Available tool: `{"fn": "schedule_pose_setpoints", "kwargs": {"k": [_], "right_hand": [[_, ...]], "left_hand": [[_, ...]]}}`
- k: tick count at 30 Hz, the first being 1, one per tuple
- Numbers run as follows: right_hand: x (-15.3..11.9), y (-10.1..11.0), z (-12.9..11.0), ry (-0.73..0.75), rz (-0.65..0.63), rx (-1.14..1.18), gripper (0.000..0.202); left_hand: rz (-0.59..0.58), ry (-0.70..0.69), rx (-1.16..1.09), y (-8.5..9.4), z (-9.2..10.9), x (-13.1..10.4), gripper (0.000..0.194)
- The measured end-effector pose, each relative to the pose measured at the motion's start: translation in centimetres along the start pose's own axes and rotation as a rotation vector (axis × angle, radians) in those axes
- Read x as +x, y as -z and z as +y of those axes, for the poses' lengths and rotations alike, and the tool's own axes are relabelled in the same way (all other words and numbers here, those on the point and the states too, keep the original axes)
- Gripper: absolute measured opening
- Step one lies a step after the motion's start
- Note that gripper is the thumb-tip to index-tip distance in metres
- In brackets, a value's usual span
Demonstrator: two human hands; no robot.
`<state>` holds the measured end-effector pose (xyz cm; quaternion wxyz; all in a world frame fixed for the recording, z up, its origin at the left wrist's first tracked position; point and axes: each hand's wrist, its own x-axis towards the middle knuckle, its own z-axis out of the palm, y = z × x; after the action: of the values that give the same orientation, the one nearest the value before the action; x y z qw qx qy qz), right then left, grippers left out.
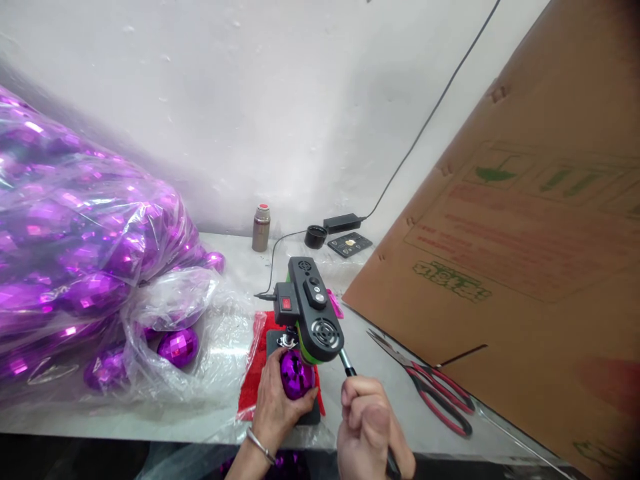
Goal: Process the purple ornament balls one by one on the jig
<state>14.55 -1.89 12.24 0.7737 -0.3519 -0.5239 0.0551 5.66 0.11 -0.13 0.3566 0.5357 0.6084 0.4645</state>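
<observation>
My left hand (279, 393), with a metal bangle at its wrist, is closed around a shiny purple faceted ball (297, 375). The ball sits just below the front end of a black and green bench machine (316, 310), which has a red switch and round grilles. Whether ball and machine touch, I cannot tell. My right hand (373, 423) is wrapped around the lever handle (349, 365), whose metal rod rises to the machine's front end. Under the machine lies a red cloth (251, 383).
A clear plastic bag of purple balls (75, 220) fills the left side, with a loose-looking ball (179, 347) at its mouth. Red-and-black scissors (425, 380) lie right, beside a large cardboard box (525, 233). Behind stand a flask (261, 228), black cup (316, 237) and power adapter (343, 222).
</observation>
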Motion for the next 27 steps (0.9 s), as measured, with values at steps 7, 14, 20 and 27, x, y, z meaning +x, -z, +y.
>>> {"fn": "schedule_pose_setpoints", "kwargs": {"k": [7,14,20,27], "right_hand": [[-0.1,0.0,0.5,0.040,-0.009,-0.003,0.053],[-1.3,0.8,1.4,0.059,-0.047,-0.038,0.050],[-3.9,1.2,3.4,0.111,-0.047,-0.062,0.050],[-1.9,2.4,2.3,0.096,-0.184,-0.078,0.045]], "left_hand": [[0.023,-0.024,0.014,-0.4,-0.4,-0.1,0.073],[0.039,-0.026,0.003,-0.5,-0.3,-0.1,0.071],[0.042,-0.039,0.004,-0.6,-0.4,0.0,0.071],[0.028,-0.037,0.019,-0.4,-0.5,0.0,0.071]]}}
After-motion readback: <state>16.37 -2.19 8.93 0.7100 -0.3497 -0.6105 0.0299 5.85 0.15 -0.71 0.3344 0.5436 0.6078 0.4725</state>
